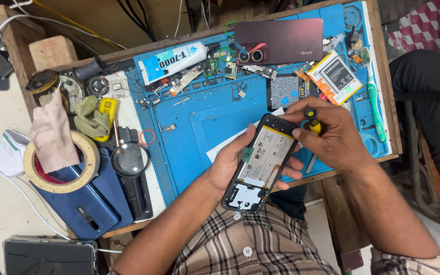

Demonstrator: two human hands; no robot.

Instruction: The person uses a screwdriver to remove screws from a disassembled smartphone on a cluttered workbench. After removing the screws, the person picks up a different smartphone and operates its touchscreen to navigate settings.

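While the opened smartphone sits back-cover-off in the left hand, just above the near edge of the tabletop, its pale flat battery and silver shield plate are exposed inside a black frame. Left hand is wrapped around the phone's lower half, thumb on one side rail, fingertips on the other. Right hand is closed on a small screwdriver w/ yellow-and-black handle, pinched btwn thumb and fingers near the phone's top edge; tip is hidden, so can't tell where it lands. Risk, as I judge it: a slip of the driver could gouge the soft battery pouch or strip a tiny screw, esp. w/ the phone held in the air rather than lying flat. Beyond: blue silicone repair mat, ribbed and compartmented; a glossy maroon back cover; a loose battery w/ orange trim; a white glue tube; a round magnifying glass; a tape roll under a pink cloth.
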